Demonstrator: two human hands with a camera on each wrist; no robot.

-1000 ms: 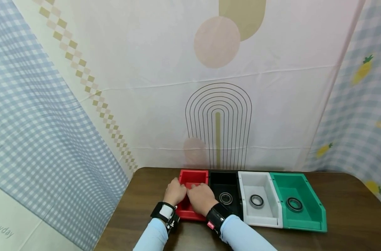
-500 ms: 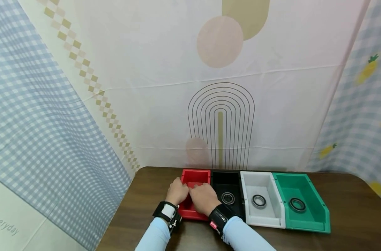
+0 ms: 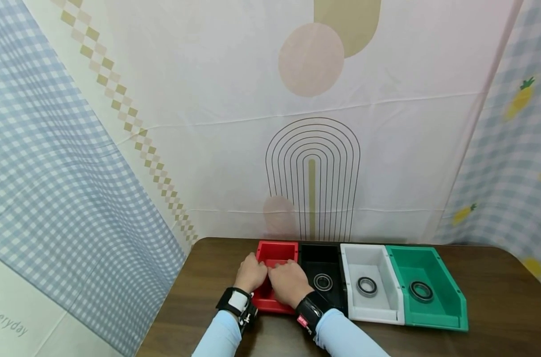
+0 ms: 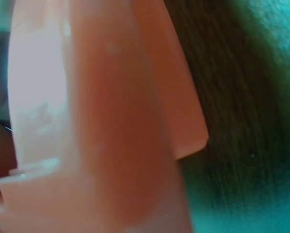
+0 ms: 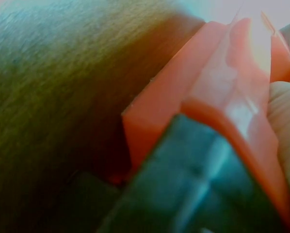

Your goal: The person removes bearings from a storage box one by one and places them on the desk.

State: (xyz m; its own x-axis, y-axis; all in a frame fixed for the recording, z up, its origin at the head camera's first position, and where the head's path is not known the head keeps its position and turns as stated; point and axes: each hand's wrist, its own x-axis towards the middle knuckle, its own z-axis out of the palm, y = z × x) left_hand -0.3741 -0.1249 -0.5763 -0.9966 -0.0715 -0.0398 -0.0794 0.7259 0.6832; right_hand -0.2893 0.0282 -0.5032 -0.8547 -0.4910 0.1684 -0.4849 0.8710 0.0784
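Observation:
Both hands reach into the red bin [image 3: 277, 250] at the left of a row of bins. My left hand [image 3: 250, 273] is over its left wall, and my right hand [image 3: 290, 283] is over its right side, with the fingertips of both close together. From the head view only the backs of the hands show, and whatever lies between the fingers is hidden. The left wrist view is mostly filled by the red bin's side [image 4: 120, 107], a sliver of hand at the left edge. In the right wrist view, part of the right hand [image 5: 286, 126] shows beyond the red wall.
To the right stand a black bin [image 3: 319, 255], a white bin [image 3: 364, 258] and a green bin [image 3: 413, 260], with a ball bearing [image 3: 366, 286] in the white one and similar ones in its neighbours. All rest on a brown wooden table [image 3: 199, 277] before a curtain.
The head view shifts slightly. Both hands stay in the red bin in nearly the same pose, and the bins and bearings keep their places.

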